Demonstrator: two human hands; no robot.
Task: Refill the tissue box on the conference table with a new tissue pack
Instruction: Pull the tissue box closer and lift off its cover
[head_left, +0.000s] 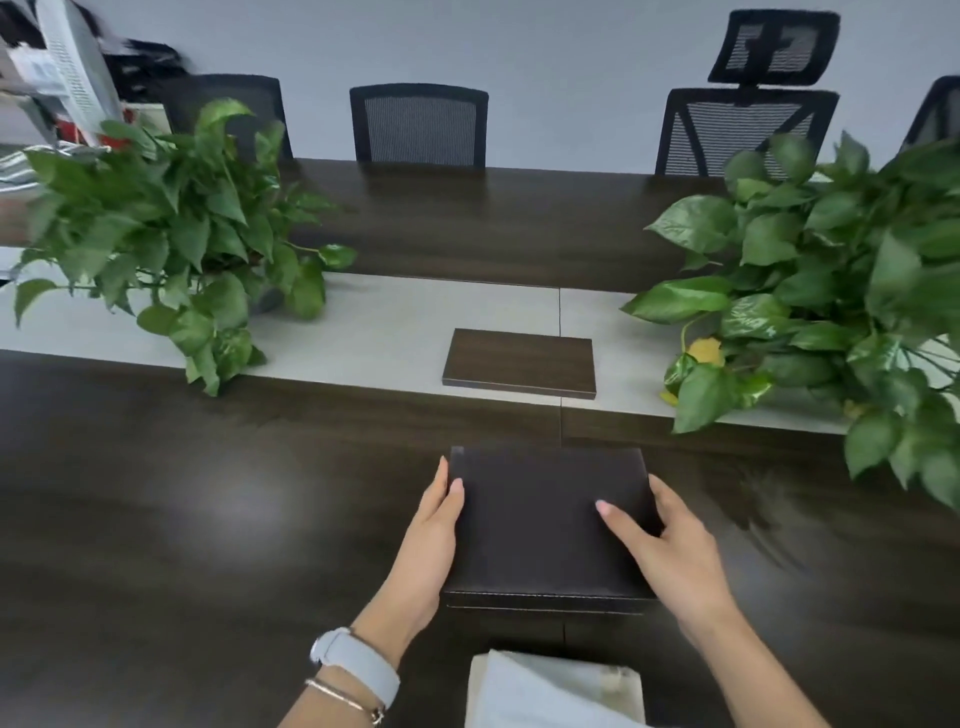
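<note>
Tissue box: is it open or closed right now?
Closed. The dark tissue box shows one unbroken top, left hand and right hand on its sides.

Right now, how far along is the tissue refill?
Early. The new tissue pack lies ready at the table's near edge. In hand: the left hand and right hand hold the dark tissue box by its sides, no opening showing. Left: open it and load the pack.

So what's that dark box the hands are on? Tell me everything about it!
The tissue box is a flat, dark brown-black rectangle with a matte, leather-like top and a thin seam near its bottom edge. No slot shows. It sits flat on the dark wooden table. The left hand holds its left side; the right hand rests on its right edge.
</note>
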